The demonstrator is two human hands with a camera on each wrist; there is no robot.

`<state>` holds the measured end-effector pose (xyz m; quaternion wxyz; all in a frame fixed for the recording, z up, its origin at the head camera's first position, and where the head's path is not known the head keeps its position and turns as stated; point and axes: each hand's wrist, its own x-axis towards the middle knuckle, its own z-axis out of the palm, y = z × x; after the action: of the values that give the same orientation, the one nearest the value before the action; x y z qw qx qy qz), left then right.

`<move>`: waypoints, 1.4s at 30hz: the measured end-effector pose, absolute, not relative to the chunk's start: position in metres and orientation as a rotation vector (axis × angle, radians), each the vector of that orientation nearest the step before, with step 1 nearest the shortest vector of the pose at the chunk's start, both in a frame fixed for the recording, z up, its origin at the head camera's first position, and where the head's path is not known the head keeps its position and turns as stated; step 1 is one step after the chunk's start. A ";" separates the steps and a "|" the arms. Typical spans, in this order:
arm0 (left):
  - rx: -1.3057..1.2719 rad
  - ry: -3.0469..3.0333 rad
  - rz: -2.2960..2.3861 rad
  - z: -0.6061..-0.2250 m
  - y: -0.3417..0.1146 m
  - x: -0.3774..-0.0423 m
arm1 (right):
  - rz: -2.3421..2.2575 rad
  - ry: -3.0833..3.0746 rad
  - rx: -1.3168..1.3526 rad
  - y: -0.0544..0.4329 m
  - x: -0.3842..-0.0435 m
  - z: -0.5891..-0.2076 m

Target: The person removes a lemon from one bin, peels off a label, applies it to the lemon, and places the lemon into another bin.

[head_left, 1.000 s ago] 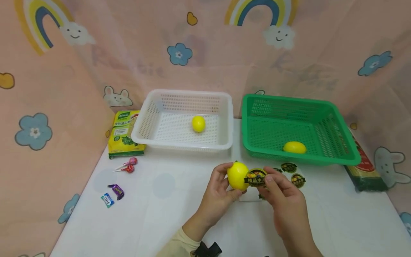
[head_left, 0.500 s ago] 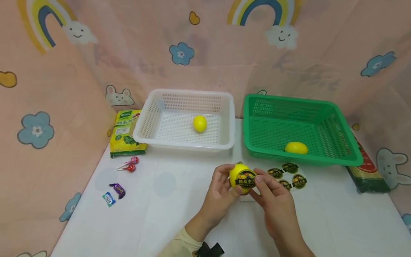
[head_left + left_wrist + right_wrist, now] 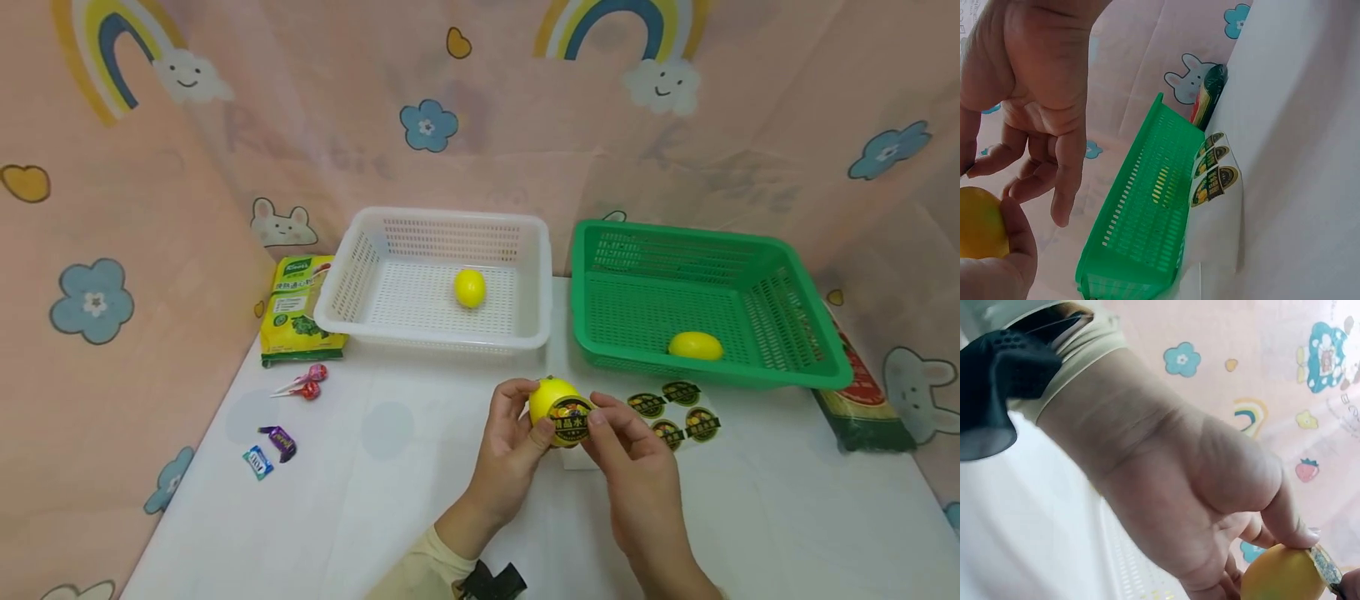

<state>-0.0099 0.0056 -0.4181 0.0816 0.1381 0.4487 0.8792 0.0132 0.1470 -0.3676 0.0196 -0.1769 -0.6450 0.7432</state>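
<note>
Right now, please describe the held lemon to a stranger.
At the back stand a white basket and a green basket. In front of the gap between them, the left hand holds the lemon. Unlike both basket lemons, it sits partly behind a black sticker.

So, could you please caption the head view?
Left hand holding an oval yellow lemon, right hand pinching a round black sticker against it, white plastic basket and green plastic basket behind.

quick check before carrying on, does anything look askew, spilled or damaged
Nothing spilled or damaged shows. The round black-and-gold sticker looks odd: one edge stands off the oval yellow lemon where the right hand pinches it.
</note>
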 end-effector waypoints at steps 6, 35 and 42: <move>0.369 1.303 2.661 -0.414 0.006 -0.011 | 2.168 -2.035 -0.444 0.143 0.013 -0.370; 0.228 0.981 2.710 -0.406 -0.006 -0.010 | 2.088 -1.921 0.037 0.149 0.013 -0.379; 0.227 0.951 2.650 -0.413 -0.003 -0.009 | 1.694 -2.099 0.474 0.152 0.007 -0.379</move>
<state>-0.0090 -0.0031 -0.4127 0.1580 0.0795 0.3326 0.9263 0.0075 0.1521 -0.3795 0.2000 0.1695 -0.7509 0.6061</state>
